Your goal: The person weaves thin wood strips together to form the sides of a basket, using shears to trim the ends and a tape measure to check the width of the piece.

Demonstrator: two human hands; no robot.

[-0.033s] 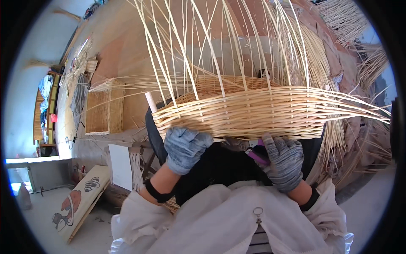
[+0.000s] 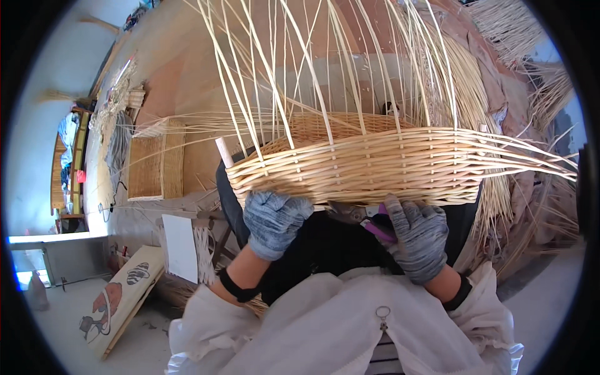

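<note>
A wicker basket (image 2: 350, 165) lies across my lap, its woven wall facing me and its long pale stakes rising away. My left hand (image 2: 277, 225), in a grey knitted glove, is closed on the wall's lower edge near the left corner. In the same kind of glove, my right hand (image 2: 417, 237) is closed around purple-handled pruning shears (image 2: 379, 226) below the edge, right of the middle. The metal head of the shears points left, close under the weave; its tip is partly hidden. A peeled wooden peg (image 2: 223, 151) sticks up at the basket's left corner.
Loose weaver ends (image 2: 531, 159) jut out at the right. Bundles of willow rods (image 2: 462, 81) lie behind and to the right. On the left are a woven rectangular box (image 2: 147, 165), a white board (image 2: 180, 247) and a painted plank (image 2: 122, 297).
The shears have shifted slightly, and more of their metal head shows below the basket edge. My right fingers have moved a little left and up. My left hand stays on the edge.
</note>
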